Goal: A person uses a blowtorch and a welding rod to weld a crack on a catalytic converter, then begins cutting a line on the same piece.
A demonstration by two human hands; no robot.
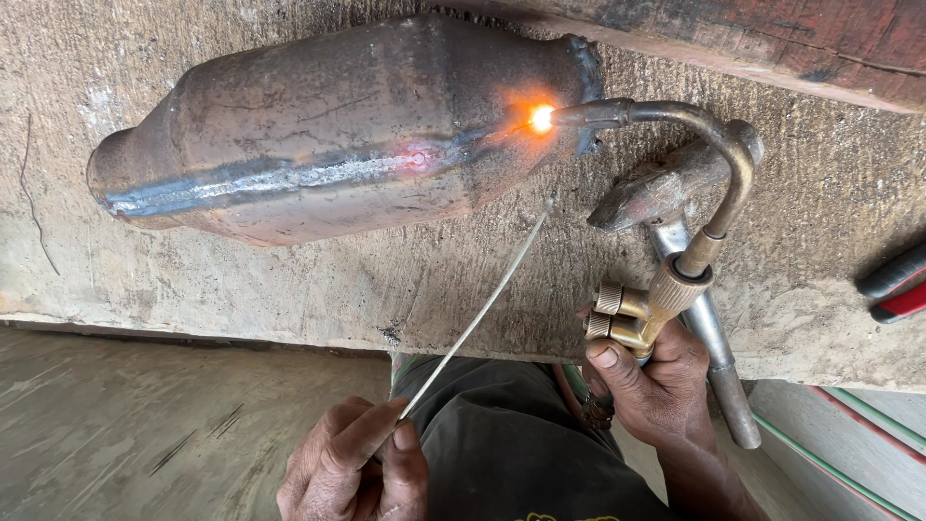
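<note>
Head view. Right hand (648,378), at 5 o'clock, fingers clamped on the brass torch (675,241); its curved neck runs up to a glowing tip (542,118) at 1 o'clock, touching the seam of the rusty metal canister (328,135). The canister lies across the concrete slab (289,280), from 10 to 1 o'clock. Left hand (355,463), at 6 o'clock, fingers pinched together on the thin filler rod (477,314), which slants toward the flame. A hammer (675,207) rests just beside the torch.
</note>
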